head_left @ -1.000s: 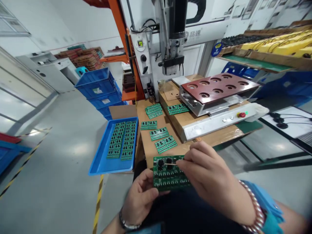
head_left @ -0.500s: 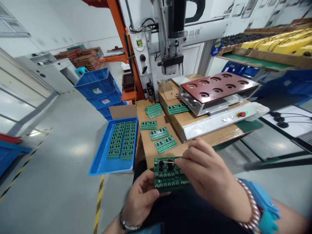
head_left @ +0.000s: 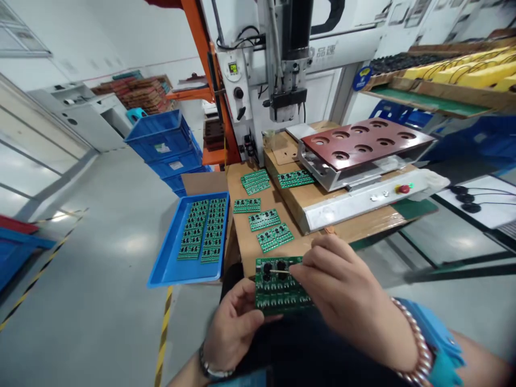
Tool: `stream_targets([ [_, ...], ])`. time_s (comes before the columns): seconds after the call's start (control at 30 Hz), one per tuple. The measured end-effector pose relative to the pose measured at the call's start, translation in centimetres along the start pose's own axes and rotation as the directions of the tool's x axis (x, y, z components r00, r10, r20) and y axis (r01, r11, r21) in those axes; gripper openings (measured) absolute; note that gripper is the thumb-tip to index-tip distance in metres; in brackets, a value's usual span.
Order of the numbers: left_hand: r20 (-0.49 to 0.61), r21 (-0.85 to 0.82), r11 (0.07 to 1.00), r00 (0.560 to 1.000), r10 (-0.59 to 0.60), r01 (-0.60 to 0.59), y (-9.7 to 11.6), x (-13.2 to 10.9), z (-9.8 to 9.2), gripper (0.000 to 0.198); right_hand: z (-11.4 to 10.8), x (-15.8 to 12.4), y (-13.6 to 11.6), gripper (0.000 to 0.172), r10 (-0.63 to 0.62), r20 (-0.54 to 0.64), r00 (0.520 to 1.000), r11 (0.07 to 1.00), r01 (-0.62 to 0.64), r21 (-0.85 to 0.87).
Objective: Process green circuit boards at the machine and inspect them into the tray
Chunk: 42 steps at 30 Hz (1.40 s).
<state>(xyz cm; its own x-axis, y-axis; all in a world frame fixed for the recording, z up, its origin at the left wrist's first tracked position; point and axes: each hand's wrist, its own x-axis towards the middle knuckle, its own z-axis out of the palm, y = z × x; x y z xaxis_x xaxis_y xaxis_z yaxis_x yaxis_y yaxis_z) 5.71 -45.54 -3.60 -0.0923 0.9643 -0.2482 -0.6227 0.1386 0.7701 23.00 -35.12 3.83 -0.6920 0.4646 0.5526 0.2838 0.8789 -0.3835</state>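
A green circuit board [head_left: 278, 296] with round black parts is tilted up toward me above my lap. My left hand [head_left: 237, 322] grips its left edge, thumb in front and fingers behind. Pinched in my right hand [head_left: 338, 285] is a thin pale wooden stick [head_left: 279, 271], much like a toothpick. Its tip meets the black parts near the board's upper left. My right hand covers the board's right end. Beyond it on the bench lie more green boards [head_left: 275, 237], some overlapping.
Left of the bench, a blue tray [head_left: 161, 258] holds two columns of boards. Stacked blue crates [head_left: 161, 145] stand behind it. A press machine [head_left: 286, 97] rises at the back, beside a red-brown fixture plate [head_left: 365, 142] and a control bar with a red button [head_left: 402, 189].
The stick's tip has shifted slightly down over the black parts. Both hands keep their hold on board and stick, and the camera view has moved a little.
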Motion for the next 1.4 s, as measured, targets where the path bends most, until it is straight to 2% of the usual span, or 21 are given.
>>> stream_targets([
  [1.03, 0.024, -0.048, 0.999, 1.000, 0.020, -0.019, 0.47, 0.07, 0.28, 0.026, -0.24, -0.36, -0.30, 0.021, 0.009, 0.057, 0.998, 1.000, -0.010, 0.014],
  [1.4, 0.002, -0.035, 0.999, 1.000, 0.015, -0.015, 0.53, 0.09, 0.29, 0.027, -0.28, -0.28, -0.04, 0.019, 0.007, 0.028, 1.000, 1.000, -0.007, 0.000],
])
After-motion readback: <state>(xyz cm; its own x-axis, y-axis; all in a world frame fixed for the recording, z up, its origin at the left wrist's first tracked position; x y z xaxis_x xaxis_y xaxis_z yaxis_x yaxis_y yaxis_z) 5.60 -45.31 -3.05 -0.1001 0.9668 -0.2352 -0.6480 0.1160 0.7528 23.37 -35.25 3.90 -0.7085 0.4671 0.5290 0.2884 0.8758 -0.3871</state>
